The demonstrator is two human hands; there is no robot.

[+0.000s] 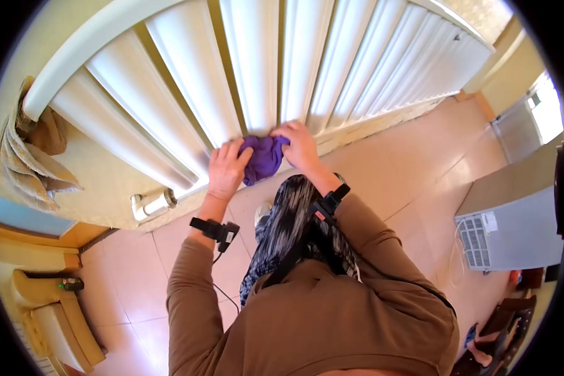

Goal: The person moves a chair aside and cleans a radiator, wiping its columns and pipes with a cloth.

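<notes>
A bunched purple cloth [264,160] lies between my two hands, against the lower part of a white ribbed radiator [254,69]. My left hand [227,168] grips the cloth's left side, with the thumb over its edge. The cloth's upper right edge is in my right hand [297,145], its fingers bent against the radiator's lower fins. Black bands with small devices sit around both wrists. The parts of my fingers behind the cloth are hidden.
A beige towel [28,153] hangs at the radiator's left end, above a white pipe [153,204]. A white appliance [514,219] stands on the tiled floor [413,188] at right. A yellowish sofa [59,319] is at lower left. Someone's bare leg [479,354] shows at lower right.
</notes>
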